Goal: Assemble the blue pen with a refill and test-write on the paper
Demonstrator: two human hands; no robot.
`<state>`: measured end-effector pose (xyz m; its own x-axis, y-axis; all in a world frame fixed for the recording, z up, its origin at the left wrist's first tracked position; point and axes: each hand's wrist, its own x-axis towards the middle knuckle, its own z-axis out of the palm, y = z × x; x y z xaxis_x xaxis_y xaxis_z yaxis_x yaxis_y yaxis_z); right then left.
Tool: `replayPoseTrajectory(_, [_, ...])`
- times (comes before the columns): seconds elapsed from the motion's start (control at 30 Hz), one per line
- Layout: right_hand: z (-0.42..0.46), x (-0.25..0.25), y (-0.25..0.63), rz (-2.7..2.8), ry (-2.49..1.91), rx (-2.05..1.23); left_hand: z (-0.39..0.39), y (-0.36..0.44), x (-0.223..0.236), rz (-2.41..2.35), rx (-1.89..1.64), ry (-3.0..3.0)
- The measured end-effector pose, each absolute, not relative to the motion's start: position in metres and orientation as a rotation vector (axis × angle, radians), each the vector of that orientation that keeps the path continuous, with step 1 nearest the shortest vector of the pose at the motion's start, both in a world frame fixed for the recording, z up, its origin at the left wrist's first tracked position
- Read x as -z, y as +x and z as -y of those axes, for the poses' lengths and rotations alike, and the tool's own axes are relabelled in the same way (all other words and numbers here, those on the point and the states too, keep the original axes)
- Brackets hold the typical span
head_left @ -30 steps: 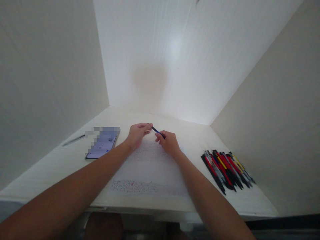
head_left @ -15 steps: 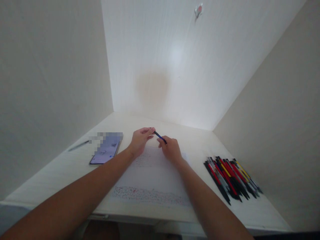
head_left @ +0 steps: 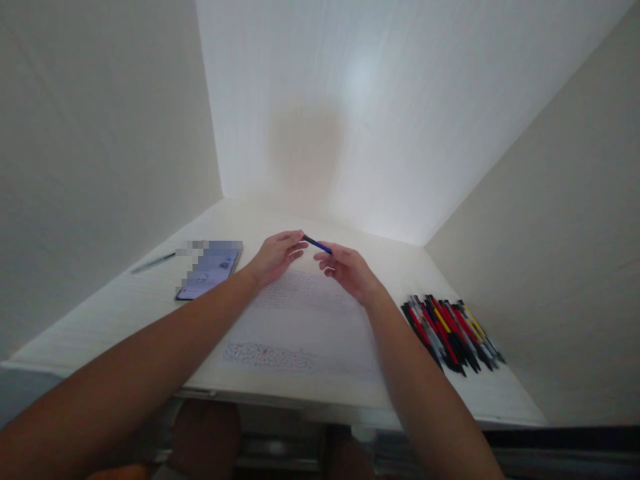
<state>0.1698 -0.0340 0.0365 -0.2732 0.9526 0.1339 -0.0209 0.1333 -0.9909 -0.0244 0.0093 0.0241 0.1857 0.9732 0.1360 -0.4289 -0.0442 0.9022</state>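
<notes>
Between my hands, above the far edge of a marked sheet of paper (head_left: 300, 327), is a blue and black pen (head_left: 317, 244). My left hand (head_left: 280, 257) pinches its black end between thumb and fingers. At the blue end, my right hand (head_left: 350, 267) grips it with thumb and forefinger, the other fingers loosely curled. The pen slants slightly down to the right. Handwritten lines cover the top of the paper, and a band of small red and dark marks runs along its bottom.
A pile of red, black, grey and yellow pens (head_left: 450, 330) lies at the right. On the left, a partly pixelated phone (head_left: 215, 270) rests beside a single pen (head_left: 153, 263). Pale walls (head_left: 310, 80) close in the white desk (head_left: 110, 320) at the back and sides.
My view has tilted down, so the desk sits higher. The right hand has turned and its fingers have loosened; more of the pen shows, lying flatter. Both hands still hold it.
</notes>
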Motion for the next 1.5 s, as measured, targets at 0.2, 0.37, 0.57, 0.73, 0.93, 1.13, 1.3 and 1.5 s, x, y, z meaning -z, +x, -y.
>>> replayPoseTrajectory(0.2, [0.029, -0.032, 0.164, 1.332, -1.070, -1.107, -0.005, -0.012, -0.014, -0.682, -1.164, 1.214])
replayPoseTrajectory(0.37, [0.020, -0.036, 0.179, 1.207, -1.114, -0.928, -0.002, -0.005, 0.001, -0.781, -1.082, 1.686])
replayPoseTrajectory(0.57, [0.070, -0.052, 0.215, 1.227, -1.204, -1.048, 0.013, -0.001, 0.004, -0.704, -0.508, 2.435])
replayPoseTrajectory(0.73, [0.139, -0.021, 0.230, 1.440, -1.402, -0.889, 0.016, 0.001, 0.000, -0.683, -0.298, 2.657])
replayPoseTrajectory(0.93, [0.154, -0.004, 0.245, 1.491, -1.455, -0.810, 0.017, 0.002, -0.008, -0.720, -0.218, 2.626])
replayPoseTrajectory(1.13, [0.146, 0.006, 0.244, 1.611, -1.512, -0.655, 0.017, 0.001, -0.011, -0.718, -0.165, 2.657])
replayPoseTrajectory(1.3, [0.148, 0.008, 0.247, 1.646, -1.527, -0.647, 0.015, 0.001, -0.009, -0.721, -0.138, 2.660])
replayPoseTrajectory(1.5, [0.149, 0.002, 0.243, 1.616, -1.556, -0.694, 0.014, 0.001, -0.006, -0.710, -0.184, 2.636])
